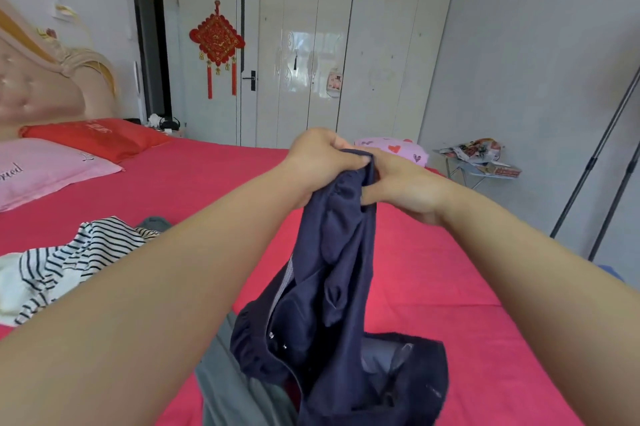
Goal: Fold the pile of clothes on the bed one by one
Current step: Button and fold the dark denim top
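Note:
A dark navy garment (339,287) hangs from both my hands above the red bed (433,270). My left hand (318,159) pinches its top edge, and my right hand (398,183) grips the same edge right beside it. The garment's lower part bunches on the bed near me, showing a grey lining and small snaps. A black-and-white striped top (69,263) lies crumpled at the left, partly behind my left forearm. A grey garment (239,387) lies under the navy one near the bottom edge.
A red pillow (100,138) and a pink pillow (45,169) rest at the headboard on the left. A pink heart-print bundle (394,148) sits at the bed's far edge. White wardrobe doors (329,55) stand behind. A small cluttered table (481,159) and metal poles (599,155) are at the right.

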`<state>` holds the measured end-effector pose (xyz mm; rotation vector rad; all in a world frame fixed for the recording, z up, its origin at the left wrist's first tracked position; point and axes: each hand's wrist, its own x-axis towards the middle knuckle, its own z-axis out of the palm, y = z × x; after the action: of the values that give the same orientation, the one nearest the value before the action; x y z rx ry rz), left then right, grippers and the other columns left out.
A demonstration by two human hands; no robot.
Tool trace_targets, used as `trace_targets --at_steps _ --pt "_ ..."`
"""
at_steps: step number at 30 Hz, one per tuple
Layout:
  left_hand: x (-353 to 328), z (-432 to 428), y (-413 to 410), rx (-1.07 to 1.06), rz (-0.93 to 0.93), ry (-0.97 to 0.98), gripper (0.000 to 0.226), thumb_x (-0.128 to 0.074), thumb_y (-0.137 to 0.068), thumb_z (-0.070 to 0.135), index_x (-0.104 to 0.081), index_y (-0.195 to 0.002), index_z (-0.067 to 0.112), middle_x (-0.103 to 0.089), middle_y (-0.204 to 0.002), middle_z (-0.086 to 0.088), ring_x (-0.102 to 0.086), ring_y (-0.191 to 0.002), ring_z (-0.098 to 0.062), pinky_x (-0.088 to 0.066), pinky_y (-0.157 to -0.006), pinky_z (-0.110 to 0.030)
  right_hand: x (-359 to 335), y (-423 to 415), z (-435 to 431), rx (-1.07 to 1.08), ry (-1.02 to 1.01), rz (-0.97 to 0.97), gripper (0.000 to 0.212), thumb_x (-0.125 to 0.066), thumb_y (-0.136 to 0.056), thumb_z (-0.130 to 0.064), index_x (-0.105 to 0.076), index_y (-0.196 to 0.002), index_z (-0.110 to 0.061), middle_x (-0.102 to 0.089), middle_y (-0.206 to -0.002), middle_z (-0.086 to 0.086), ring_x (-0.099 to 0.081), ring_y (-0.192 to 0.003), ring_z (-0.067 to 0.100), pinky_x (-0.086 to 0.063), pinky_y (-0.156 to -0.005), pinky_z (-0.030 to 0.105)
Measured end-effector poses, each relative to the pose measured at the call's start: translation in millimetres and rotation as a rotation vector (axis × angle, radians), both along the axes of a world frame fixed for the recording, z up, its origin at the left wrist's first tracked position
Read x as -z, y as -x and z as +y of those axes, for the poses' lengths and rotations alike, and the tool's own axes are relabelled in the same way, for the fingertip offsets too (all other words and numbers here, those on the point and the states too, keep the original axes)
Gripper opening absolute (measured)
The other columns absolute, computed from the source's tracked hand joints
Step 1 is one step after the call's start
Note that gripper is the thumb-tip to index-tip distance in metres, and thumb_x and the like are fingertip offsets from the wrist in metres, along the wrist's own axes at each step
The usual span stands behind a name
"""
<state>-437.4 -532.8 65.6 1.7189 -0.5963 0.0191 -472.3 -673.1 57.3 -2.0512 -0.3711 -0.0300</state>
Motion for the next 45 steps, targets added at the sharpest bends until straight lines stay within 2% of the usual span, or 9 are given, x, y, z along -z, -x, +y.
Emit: trace_targets --at_steps 2,5,8,14,20,25,30,38,45 --pt "2 4 2 0.073 0.095 0.15 0.013 -0.071 -0.079 0.007 -0.059 -0.077 0.012 -0.063 -0.073 -0.005 -0.06 -0.065 -0.014 -0.052 -0.064 -0.024 -4 2 1 0.073 -0.061 -0.012 0.038 -0.054 -0.076 0.012 -0.061 -0.111 -0.002 -0.066 -0.105 0.013 -0.061 -0.098 0.022 -0.048 -0.088 0.033" --pt "23 18 1 0.209 0.196 0.293 0.031 -0.07 -0.08 0.011 -0.056 -0.107 0.011 -0.065 -0.093 -0.004 -0.064 -0.079 -0.011 -0.053 -0.074 -0.022 -4 1 -9 0.226 -0.052 -0.058 0.042 -0.043 -0.075 0.021 -0.068 -0.084 -0.012 -0.065 -0.084 0.005 -0.059 -0.083 0.02 -0.048 -0.074 0.028" --pt "67 27 -3 0.253 0.156 0.083 0.061 -0.078 -0.068 0.023 -0.051 -0.122 0.015 -0.065 -0.112 0.001 -0.063 -0.102 -0.011 -0.05 -0.089 -0.03 -8 0 -11 0.273 -0.137 -0.077 0.047 -0.033 -0.074 0.024 -0.064 -0.093 -0.005 -0.062 -0.086 0.011 -0.057 -0.081 0.021 -0.048 -0.074 0.03" --pt "96 19 3 0.052 0.141 0.077 0.007 -0.066 -0.083 0.004 -0.066 -0.087 0.01 -0.07 -0.093 -0.013 -0.065 -0.08 -0.021 -0.053 -0.08 -0.038 -19 8 -20 0.362 -0.043 -0.06 0.053 -0.025 -0.068 0.027 -0.061 -0.074 -0.011 -0.061 -0.069 0.003 -0.054 -0.073 0.018 -0.042 -0.067 0.026" --pt "70 6 9 0.059 0.14 0.203 0.007 -0.064 -0.085 0.006 -0.066 -0.082 0.012 -0.068 -0.081 -0.007 -0.063 -0.071 -0.018 -0.054 -0.072 -0.032 -9 12 -35 0.562 0.436 0.008 0.048 -0.047 -0.076 0.012 -0.062 -0.112 -0.017 -0.064 -0.102 0.013 -0.054 -0.084 0.021 -0.045 -0.072 0.028" --pt "67 -4 12 0.021 0.072 0.153 0.01 -0.065 -0.084 0.007 -0.065 -0.078 0.014 -0.065 -0.081 -0.011 -0.059 -0.076 -0.021 -0.051 -0.075 -0.038 -19 38 -22 0.411 0.028 0.112 0.021 -0.055 -0.092 -0.013 -0.058 -0.112 -0.021 -0.06 -0.108 0.003 -0.059 -0.08 0.012 -0.051 -0.066 0.024" --pt "65 -11 9 -0.003 0.022 0.102 0.015 -0.061 -0.082 0.003 -0.064 -0.074 0.014 -0.06 -0.078 -0.007 -0.052 -0.073 -0.017 -0.044 -0.073 -0.033 -8 38 -11 0.348 0.245 0.065 0.073 -0.068 -0.077 -0.041 -0.038 -0.14 -0.02 -0.059 -0.119 0.004 -0.058 -0.109 0.016 -0.049 -0.095 0.037" --pt "63 -15 7 -0.065 -0.036 0.04 0.017 -0.068 -0.08 0.005 -0.063 -0.071 0.019 -0.059 -0.066 0.005 -0.051 -0.061 -0.008 -0.044 -0.062 -0.019 -16 36 6 0.573 0.865 -0.181 0.048 -0.059 -0.085 -0.018 -0.05 -0.133 -0.014 -0.057 -0.13 0.004 -0.051 -0.119 0.019 -0.037 -0.087 0.019" --pt "65 -13 0 -0.203 -0.037 0.106 0.008 -0.071 -0.079 0.012 -0.064 -0.078 0.014 -0.058 -0.068 0.006 -0.053 -0.063 -0.009 -0.043 -0.062 -0.019 -8 37 -1 0.684 0.57 -0.174 0.052 -0.059 -0.086 -0.043 -0.06 -0.115 0.0 -0.063 -0.116 0.018 -0.057 -0.107 0.03 -0.047 -0.089 0.036"
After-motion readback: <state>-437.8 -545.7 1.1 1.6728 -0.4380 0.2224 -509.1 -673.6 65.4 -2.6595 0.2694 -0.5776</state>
